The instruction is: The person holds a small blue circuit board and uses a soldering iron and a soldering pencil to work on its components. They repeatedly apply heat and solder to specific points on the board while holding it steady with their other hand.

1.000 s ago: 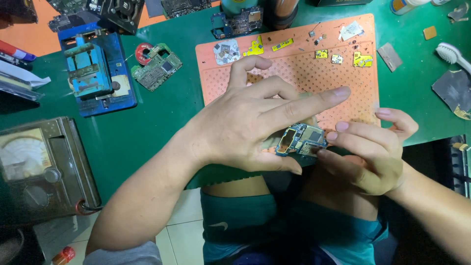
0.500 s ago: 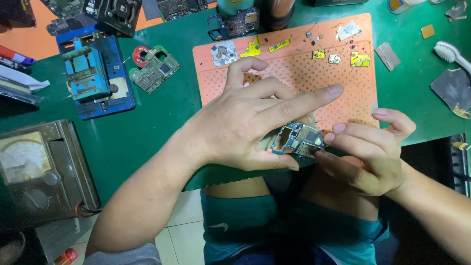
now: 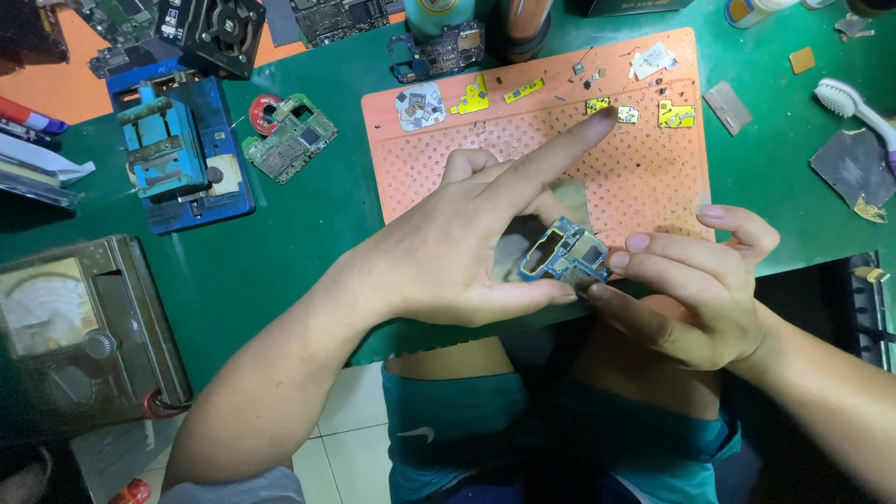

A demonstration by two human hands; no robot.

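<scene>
Above the green bench (image 3: 280, 243) edge, a small blue circuit board (image 3: 565, 254) is pinched between left hand (image 3: 467, 252) and right hand (image 3: 700, 289), long axis slanting toward the right fingers.

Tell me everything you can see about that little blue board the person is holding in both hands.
The small circuit board is blue, irregular in outline, with silvery metal shields and tiny dark chips on its face. It looks rigid and thin. It is held tilted in the air at the near edge of the orange perforated mat, above the green table. The left hand pinches it from the left, thumb beneath and index finger stretched out past it; the right hand grips its right edge with fingertips.
</scene>
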